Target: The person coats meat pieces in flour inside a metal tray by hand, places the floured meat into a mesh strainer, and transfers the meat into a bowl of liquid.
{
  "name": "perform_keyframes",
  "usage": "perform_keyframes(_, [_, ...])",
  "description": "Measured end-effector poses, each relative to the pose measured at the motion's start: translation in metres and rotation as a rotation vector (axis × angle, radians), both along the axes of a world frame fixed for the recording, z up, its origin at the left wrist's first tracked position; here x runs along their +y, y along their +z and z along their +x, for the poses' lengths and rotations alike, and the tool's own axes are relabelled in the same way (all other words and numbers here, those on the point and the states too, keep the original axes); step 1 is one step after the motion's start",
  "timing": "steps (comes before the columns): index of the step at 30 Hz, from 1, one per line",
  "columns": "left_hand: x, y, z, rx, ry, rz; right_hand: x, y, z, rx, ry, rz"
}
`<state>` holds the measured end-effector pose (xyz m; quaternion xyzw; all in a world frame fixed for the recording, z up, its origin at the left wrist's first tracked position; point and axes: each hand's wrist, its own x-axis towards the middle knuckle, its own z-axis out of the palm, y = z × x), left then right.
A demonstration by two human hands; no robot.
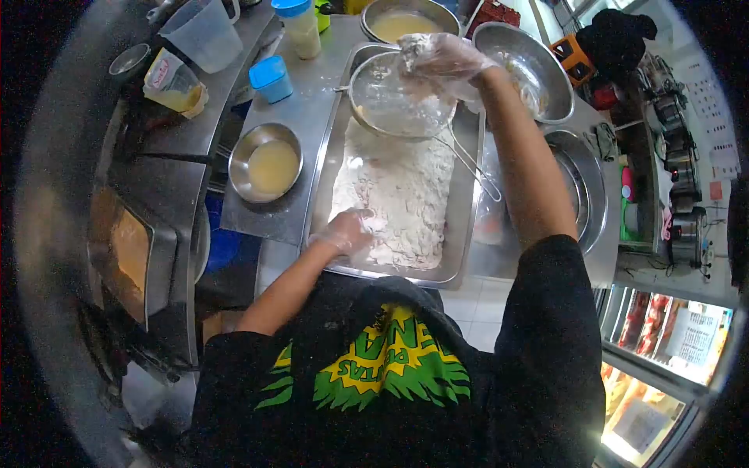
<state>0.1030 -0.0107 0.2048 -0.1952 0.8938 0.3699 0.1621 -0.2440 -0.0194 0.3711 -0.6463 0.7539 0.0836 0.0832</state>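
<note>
A large metal tray (314, 203) holds a layer of flour-coated pieces (406, 195). Over its far end lies a round wire sieve (382, 131) with a long wire handle pointing to the near right. My right hand (441, 58), in a clear glove, is above the sieve's far right part, its fingers closed round a white floury clump. My left hand (347, 232), also gloved, rests on the near left part of the floury layer with its fingers apart, holding nothing.
A metal bowl of pale liquid (273, 166) stands left of the tray, near a blue-lidded container (270, 79). Behind is another liquid-filled bowl (402, 26). An emptier metal bowl (530, 74) and a large basin (581, 187) stand right; a deep pan (160, 265) is far left.
</note>
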Motion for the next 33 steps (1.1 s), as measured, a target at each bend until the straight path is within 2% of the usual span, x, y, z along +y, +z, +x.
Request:
perform_keyframes(2, [0.004, 0.006, 0.004, 0.029, 0.047, 0.019, -0.012, -0.014, -0.003, -0.552, -0.270, -0.171])
perform_keyframes(3, [0.004, 0.008, 0.005, 0.052, 0.086, 0.038, -0.015, -0.031, -0.015, -0.632, -0.302, -0.206])
perform_keyframes(5, [-0.002, -0.009, 0.005, 0.067, 0.082, 0.065, -0.034, -0.095, -0.059, -0.725, -0.197, -0.257])
perform_keyframes(7, [-0.001, -0.020, 0.008, 0.078, 0.075, 0.098, -0.091, -0.225, -0.158, -0.927, 0.106, -0.392])
perform_keyframes(8, [0.000, -0.021, 0.009, 0.078, 0.086, 0.110, -0.079, -0.209, -0.149, -0.914, 0.287, -0.508])
perform_keyframes(10, [0.001, -0.018, 0.009, 0.080, 0.097, 0.122, -0.053, -0.157, -0.116, -0.892, 0.468, -0.623])
perform_keyframes(11, [0.002, -0.011, 0.009, 0.065, 0.108, 0.130, -0.041, -0.119, -0.085, -0.870, 0.145, -0.438])
perform_keyframes(13, [0.003, -0.009, 0.009, 0.049, 0.114, 0.138, -0.051, -0.124, -0.084, -0.831, -0.178, -0.249])
perform_keyframes(14, [0.002, -0.013, 0.009, 0.048, 0.079, 0.108, -0.070, -0.139, -0.092, -0.766, -0.192, -0.174])
perform_keyframes(16, [0.000, -0.016, 0.010, 0.046, 0.042, 0.076, -0.075, -0.133, -0.082, -0.702, -0.208, -0.101])
perform_keyframes(17, [-0.001, -0.015, 0.009, 0.046, 0.038, 0.071, -0.056, -0.093, -0.049, -0.246, -0.074, -0.101])
perform_keyframes(19, [-0.003, -0.011, 0.007, 0.045, 0.031, 0.066, -0.041, -0.066, -0.032, 0.209, 0.057, -0.097])
perform_keyframes(21, [-0.007, -0.001, 0.004, 0.065, 0.004, 0.039, -0.032, -0.058, -0.030, -0.108, -0.177, -0.109])
perform_keyframes(23, [-0.012, 0.013, -0.002, 0.156, 0.010, 0.030, -0.009, -0.063, -0.027, -0.067, -0.147, -0.284])
perform_keyframes(24, [-0.015, 0.023, -0.005, 0.249, 0.022, 0.021, 0.007, -0.052, -0.014, -0.337, -0.306, -0.333])
perform_keyframes(25, [-0.020, 0.044, -0.011, 0.245, 0.018, 0.020, 0.023, -0.047, 0.000, -0.610, -0.464, -0.380])
perform_keyframes(26, [-0.025, 0.075, -0.018, 0.262, 0.008, 0.020, 0.039, -0.049, 0.009, -0.613, -0.468, -0.383])
perform_keyframes(27, [-0.028, 0.114, -0.026, 0.280, -0.002, 0.020, 0.056, -0.055, 0.017, -0.804, -0.479, -0.479])
perform_keyframes(28, [-0.028, 0.166, -0.032, 0.268, 0.014, 0.221, 0.071, -0.062, 0.023, -0.997, -0.487, -0.578])
perform_keyframes(29, [-0.026, 0.168, -0.037, 0.261, 0.005, 0.214, 0.083, -0.071, 0.028, -1.002, -0.493, -0.589])
perform_keyframes(31, [-0.023, 0.168, -0.049, 0.200, 0.032, -0.020, 0.104, -0.087, 0.042, -1.138, -0.575, -0.598])
perform_keyframes(32, [-0.023, 0.156, -0.063, -0.043, 0.009, -0.166, 0.115, -0.091, 0.052, -1.146, -0.581, -0.615])
perform_keyframes(33, [-0.025, 0.155, -0.066, -0.043, -0.009, -0.186, 0.126, -0.091, 0.062, -1.232, -0.594, -0.626])
